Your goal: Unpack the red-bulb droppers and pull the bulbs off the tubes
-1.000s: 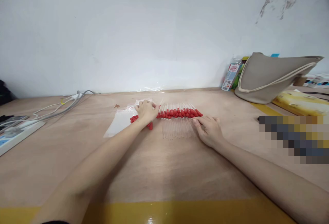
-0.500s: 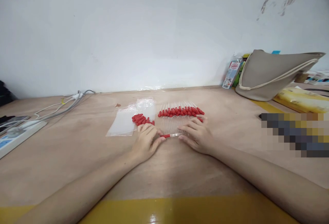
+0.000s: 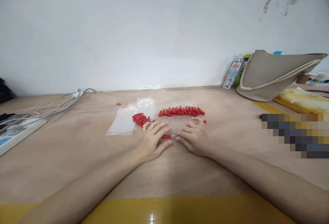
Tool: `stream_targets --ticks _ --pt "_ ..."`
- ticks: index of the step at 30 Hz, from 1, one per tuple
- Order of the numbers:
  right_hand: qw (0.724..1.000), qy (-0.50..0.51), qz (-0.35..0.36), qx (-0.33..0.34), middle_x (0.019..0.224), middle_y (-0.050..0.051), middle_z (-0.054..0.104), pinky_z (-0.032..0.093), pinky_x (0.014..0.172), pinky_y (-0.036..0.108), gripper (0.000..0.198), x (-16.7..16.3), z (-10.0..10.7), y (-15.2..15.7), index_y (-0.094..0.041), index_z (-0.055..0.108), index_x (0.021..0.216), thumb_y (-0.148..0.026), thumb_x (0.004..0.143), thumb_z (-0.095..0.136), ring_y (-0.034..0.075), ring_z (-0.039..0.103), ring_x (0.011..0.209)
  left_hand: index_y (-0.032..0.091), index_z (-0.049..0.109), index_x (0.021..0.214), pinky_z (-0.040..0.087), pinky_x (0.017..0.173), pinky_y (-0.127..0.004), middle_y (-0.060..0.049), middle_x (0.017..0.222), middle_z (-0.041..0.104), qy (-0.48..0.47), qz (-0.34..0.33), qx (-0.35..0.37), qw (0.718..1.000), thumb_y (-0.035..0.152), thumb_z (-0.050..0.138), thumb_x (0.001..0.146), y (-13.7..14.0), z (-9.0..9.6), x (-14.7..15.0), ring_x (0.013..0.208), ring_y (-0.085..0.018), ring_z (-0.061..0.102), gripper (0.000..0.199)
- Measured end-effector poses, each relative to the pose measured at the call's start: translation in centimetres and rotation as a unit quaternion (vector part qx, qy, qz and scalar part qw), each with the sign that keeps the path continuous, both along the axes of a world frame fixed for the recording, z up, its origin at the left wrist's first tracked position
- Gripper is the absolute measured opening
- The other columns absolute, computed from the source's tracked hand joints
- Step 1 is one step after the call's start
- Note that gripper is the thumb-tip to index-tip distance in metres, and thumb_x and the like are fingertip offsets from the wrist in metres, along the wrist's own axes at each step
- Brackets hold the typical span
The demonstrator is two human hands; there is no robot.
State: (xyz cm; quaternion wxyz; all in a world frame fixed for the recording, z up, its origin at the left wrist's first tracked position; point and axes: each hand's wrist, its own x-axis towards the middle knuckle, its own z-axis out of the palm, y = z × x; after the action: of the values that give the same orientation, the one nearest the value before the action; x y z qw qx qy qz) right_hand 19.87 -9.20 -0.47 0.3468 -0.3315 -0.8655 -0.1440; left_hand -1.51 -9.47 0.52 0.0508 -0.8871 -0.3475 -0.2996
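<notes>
A red-bulbed glass dropper [image 3: 167, 136] lies crosswise between my hands, its bulb to the left. My left hand [image 3: 154, 140] is loosely closed around the bulb end, thumb below and fingers above. My right hand [image 3: 194, 136] closes its thumb and fingertips on the clear tube end, which they mostly hide. Just beyond, bare clear glass tubes [image 3: 176, 124] lie side by side, partly covered by my fingers. Behind them is a row of finished-looking droppers with red bulbs [image 3: 181, 111], tips toward the wall. Loose red bulbs [image 3: 140, 118] are heaped beyond my left hand.
Clear plastic zip bags [image 3: 122, 122] lie under and beside the loose bulbs. At far left is a power strip [image 3: 28, 133] with cables. A grey bag [image 3: 269, 74], a bottle [image 3: 233, 71] and a yellow packet [image 3: 303, 98] are at right. One red bulb [image 3: 205, 121] lies beyond my right hand.
My hands have come closer together along the dropper. My left hand's fingers have stretched further right over it, and less of the clear tube shows between the hands.
</notes>
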Motion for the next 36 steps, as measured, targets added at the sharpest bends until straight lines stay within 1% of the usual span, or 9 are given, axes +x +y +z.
stream_targets --ticks 2,5,10,15,23,26,31,33,36 --pt "1.0 0.004 0.021 0.01 0.062 -0.001 0.061 0.022 0.084 0.036 0.022 0.0 -0.1 0.1 -0.021 0.066 0.078 -0.03 0.087 0.049 0.012 0.047 0.066 0.024 0.059 0.103 0.025 0.096 -0.043 -0.004 0.118 0.058 0.024 -0.017 -0.009 1.0 0.038 0.051 0.085 0.1 0.0 0.4 0.109 -0.022 0.047 0.024" --pt "0.998 0.003 0.06 0.025 0.059 -0.001 0.058 0.025 0.074 0.031 0.023 0.0 -0.3 0.2 -0.018 0.064 0.075 -0.027 0.087 0.047 0.009 0.044 0.058 0.022 0.062 0.088 0.024 0.097 -0.042 -0.002 0.107 0.063 0.035 -0.025 -0.022 0.999 0.032 0.044 0.089 0.2 0.2 0.7 0.104 -0.019 0.05 0.021" --pt "0.993 -0.029 0.11 0.036 0.059 -0.001 0.054 0.024 0.059 0.027 0.022 0.3 -0.2 0.0 -0.015 0.062 0.081 -0.025 0.089 0.044 0.009 0.041 0.054 0.021 0.06 0.085 0.023 0.098 -0.042 -0.001 0.103 0.064 0.073 -0.039 -0.04 0.996 0.028 0.04 0.09 -0.5 0.9 0.5 0.102 -0.018 0.05 0.022" --pt "0.991 -0.049 0.114 0.038 0.062 0.0 0.056 0.026 0.06 0.027 0.021 0.5 -0.1 -0.3 -0.016 0.061 0.084 -0.024 0.089 0.042 0.01 0.044 0.057 0.021 0.059 0.083 0.022 0.099 -0.044 -0.001 0.102 0.064 0.089 -0.048 -0.046 0.994 0.027 0.039 0.09 -0.9 1.1 0.2 0.103 -0.018 0.05 0.022" --pt "0.989 -0.043 0.118 0.078 0.061 -0.002 0.058 0.029 0.063 0.028 0.018 1.9 0.0 -0.5 -0.018 0.061 0.097 -0.021 0.086 0.048 0.01 0.045 0.059 0.021 0.057 0.086 0.024 0.101 -0.042 -0.002 0.103 0.064 0.071 -0.05 -0.03 0.996 0.025 0.04 0.09 -1.1 0.7 -0.7 0.104 -0.018 0.049 0.018" --pt "0.996 0.009 0.06 0.063 0.058 -0.001 0.056 0.031 0.066 0.028 0.017 3.4 0.2 0.2 -0.018 0.064 0.093 -0.021 0.085 0.05 0.01 0.047 0.058 0.019 0.055 0.085 0.032 0.093 -0.039 -0.003 0.1 0.062 0.028 -0.009 -0.02 0.999 0.022 0.038 0.09 -0.6 0.4 -2.0 0.098 -0.018 0.05 0.018" --pt "0.99 0.067 -0.126 -0.007 0.077 0.007 0.064 0.034 0.069 0.03 0.025 5.0 0.1 2.0 -0.016 0.063 0.1 -0.021 0.085 0.043 0.016 0.056 0.072 0.018 0.058 0.089 0.043 0.075 -0.029 -0.005 0.088 0.054 -0.099 0.044 0.014 0.994 0.024 0.041 0.089 0.9 1.0 -3.5 0.085 -0.016 0.052 0.017" --pt "0.985 0.063 -0.155 -0.036 0.08 0.008 0.064 0.036 0.07 0.03 0.027 4.9 -0.2 2.5 -0.014 0.061 0.1 -0.019 0.082 0.042 0.018 0.057 0.074 0.019 0.059 0.093 0.044 0.074 -0.028 -0.005 0.087 0.051 -0.124 0.08 0.014 0.989 0.026 0.042 0.088 1.9 2.0 -4.1 0.083 -0.016 0.052 0.02" --pt "0.983 0.051 -0.159 -0.078 0.078 0.007 0.064 0.037 0.069 0.03 0.021 4.5 -0.5 2.9 -0.014 0.059 0.091 -0.017 0.079 0.042 0.018 0.057 0.071 0.017 0.059 0.1 0.044 0.076 -0.03 -0.005 0.086 0.051 -0.133 0.164 -0.01 0.977 0.029 0.039 0.087 4.1 3.6 -5.8 0.083 -0.017 0.052 0.027"
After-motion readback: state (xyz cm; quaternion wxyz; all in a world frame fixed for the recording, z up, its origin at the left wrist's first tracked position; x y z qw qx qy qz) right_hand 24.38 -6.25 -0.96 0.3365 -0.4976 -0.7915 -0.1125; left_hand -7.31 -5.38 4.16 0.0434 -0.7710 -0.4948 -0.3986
